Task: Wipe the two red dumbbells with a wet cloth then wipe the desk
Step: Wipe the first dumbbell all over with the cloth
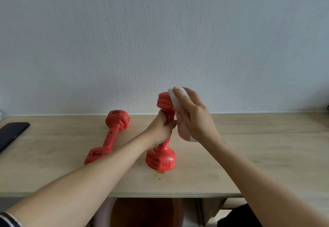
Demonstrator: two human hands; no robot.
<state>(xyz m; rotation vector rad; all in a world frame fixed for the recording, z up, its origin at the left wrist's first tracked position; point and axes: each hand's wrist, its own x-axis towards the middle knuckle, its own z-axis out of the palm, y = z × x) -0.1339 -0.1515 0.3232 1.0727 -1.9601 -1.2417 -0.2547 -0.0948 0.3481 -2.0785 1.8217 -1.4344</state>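
At the far left edge of the desk (258, 146) a dark phone (11, 134) lay flat, partly cut off by the frame, with a stretch of bare wood between it and the first red dumbbell (111, 136). That dumbbell lay on its side, angled from its rounded far head near the wall (160, 40) down to its nearer head, part of which was hidden behind the left forearm. Just to its right, apart from it, the second red dumbbell (161, 157) stood nearly upright on its lower head, tilted slightly, well in from the front edge of the desk. The left hand (160, 129) had its fingers curled firmly round the handle of this standing dumbbell, just below the upper head. The right hand (194, 118) pressed a white cloth (175, 98) against the right side of the upper head, fingers bent over the cloth and gripping it, while a loose end of the cloth hung down below the palm beside the handle. A small orange-brown stain (160, 172) marked the wood at the base of the standing dumbbell. To the right of the hands the desk ran on as open wood all the way to the frame's right edge, where a small dark object (328, 107) showed near the wall, too cropped to identify. The back edge of the desk met the pale textured wall, and the front edge ran along below the forearms, with dim shapes beneath it.
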